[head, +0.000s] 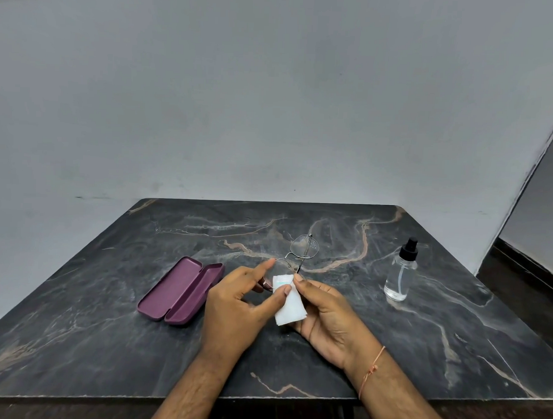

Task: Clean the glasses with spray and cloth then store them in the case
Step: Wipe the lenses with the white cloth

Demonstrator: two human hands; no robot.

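Note:
Thin metal-framed glasses [303,247] are held above the middle of the dark marble table [107,344]. My left hand [237,305] grips the near lens side, its index finger stretched along the frame. My right hand [325,311] pinches a white cloth [289,303] against the near lens, which the cloth hides. The far lens shows small droplets. A purple glasses case [181,290] lies open to the left of my hands. A clear spray bottle [401,270] with a black nozzle stands upright to the right.
A grey wall rises behind the table's far edge. A dark floor strip and a wall corner [527,174] lie to the right. An orange thread band circles my right wrist [371,369].

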